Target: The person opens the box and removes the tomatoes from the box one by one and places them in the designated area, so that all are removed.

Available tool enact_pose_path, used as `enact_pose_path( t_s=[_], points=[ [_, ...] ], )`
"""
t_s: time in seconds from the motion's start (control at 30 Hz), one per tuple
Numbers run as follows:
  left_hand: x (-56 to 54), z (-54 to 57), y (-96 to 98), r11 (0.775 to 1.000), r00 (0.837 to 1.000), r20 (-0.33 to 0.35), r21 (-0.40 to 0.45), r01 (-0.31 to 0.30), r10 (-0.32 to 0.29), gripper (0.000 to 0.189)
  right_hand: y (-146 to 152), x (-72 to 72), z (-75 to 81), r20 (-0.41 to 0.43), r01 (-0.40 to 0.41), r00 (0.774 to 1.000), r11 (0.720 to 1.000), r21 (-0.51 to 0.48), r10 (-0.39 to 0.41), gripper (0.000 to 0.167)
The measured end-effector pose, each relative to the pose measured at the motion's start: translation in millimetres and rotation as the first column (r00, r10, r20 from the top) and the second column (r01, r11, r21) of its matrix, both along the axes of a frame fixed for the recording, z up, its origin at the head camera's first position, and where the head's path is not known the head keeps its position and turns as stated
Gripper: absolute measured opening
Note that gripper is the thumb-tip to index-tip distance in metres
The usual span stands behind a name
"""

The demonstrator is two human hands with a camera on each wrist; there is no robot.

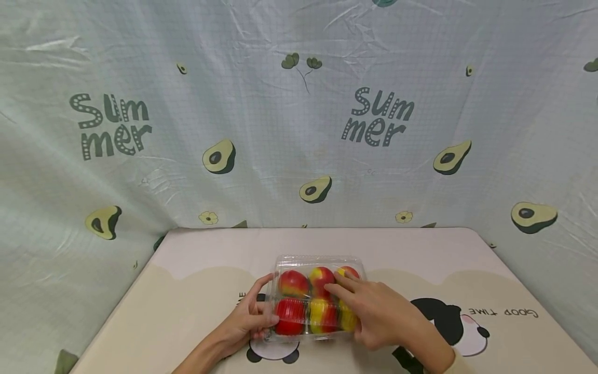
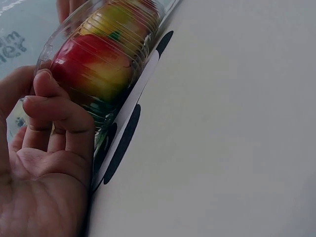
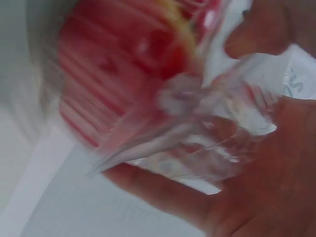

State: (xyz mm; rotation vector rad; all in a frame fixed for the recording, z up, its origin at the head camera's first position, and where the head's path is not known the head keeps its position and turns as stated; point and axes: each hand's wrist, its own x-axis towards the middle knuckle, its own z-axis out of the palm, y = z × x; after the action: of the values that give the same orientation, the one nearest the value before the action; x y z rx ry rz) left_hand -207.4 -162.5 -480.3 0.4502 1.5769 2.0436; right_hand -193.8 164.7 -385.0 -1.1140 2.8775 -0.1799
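A clear plastic fruit box [image 1: 319, 259] stands on the table in the head view. Two rows of red-and-yellow fruits [image 1: 293, 283] show through it, and ribbed plastic covers the front row. At its left side my left hand [image 1: 245, 322] grips the edge, thumb toward the back and fingers at the front corner. My right hand [image 1: 385, 314] holds the right side, with fingers reaching over the top; its thumb is hidden in the head view. In the blurred right wrist view, red fruit [image 3: 123, 74] shows behind crinkled clear plastic, with fingers on two sides of the corner.
The table [image 1: 201, 249] has a pale cover with panda prints [image 1: 467, 332] and lettering. Behind it and at both sides hangs a light curtain [image 1: 261, 156] printed with avocados and "summer".
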Motion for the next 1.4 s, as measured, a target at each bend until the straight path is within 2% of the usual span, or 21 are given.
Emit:
enact_pose_path(
  t_s=[0.17, 0.37, 0.67, 1.0, 1.2, 1.4],
  points=[
    [-0.2, 0.2, 0.6, 1.000, 1.000, 0.004, 0.001, -0.003, 0.003, 0.097, 3, -4.0, -0.8, -0.049, 0.012, 0.999, 1.000, -0.003, -0.012, 0.080],
    [-0.8, -0.3, 0.5, 1.000, 1.000, -0.008, 0.008, 0.005, -0.004, 0.096, 7, -6.1, 1.2, -0.115, 0.029, 0.993, 0.998, -0.058, -0.036, 0.077],
    [-1.0, -1.2, 0.0, 1.000, 1.000, 0.012, 0.028, 0.000, 0.000, 0.096, 9, -8.1, 2.6, -0.088, 0.056, 0.994, 0.996, -0.075, -0.062, 0.075],
    [-2.2, -0.9, -0.4, 1.000, 1.000, 0.018, 0.022, -0.008, 0.008, 0.095, 16, -7.1, 11.2, -0.147, 0.058, 0.987, 0.996, -0.070, -0.068, 0.065],
    [-1.3, 0.0, -0.2, 0.999, 1.000, 0.007, 0.038, 0.003, -0.003, 0.095, 27, -9.2, 17.7, -0.170, 0.046, 0.982, 0.983, -0.178, -0.077, 0.054],
    [0.2, -0.4, 0.0, 0.998, 1.000, 0.003, 0.056, 0.000, 0.000, 0.096, 38, -17.6, 15.7, -0.202, -0.004, 0.977, 0.950, -0.312, -0.063, 0.056]
  ],
)
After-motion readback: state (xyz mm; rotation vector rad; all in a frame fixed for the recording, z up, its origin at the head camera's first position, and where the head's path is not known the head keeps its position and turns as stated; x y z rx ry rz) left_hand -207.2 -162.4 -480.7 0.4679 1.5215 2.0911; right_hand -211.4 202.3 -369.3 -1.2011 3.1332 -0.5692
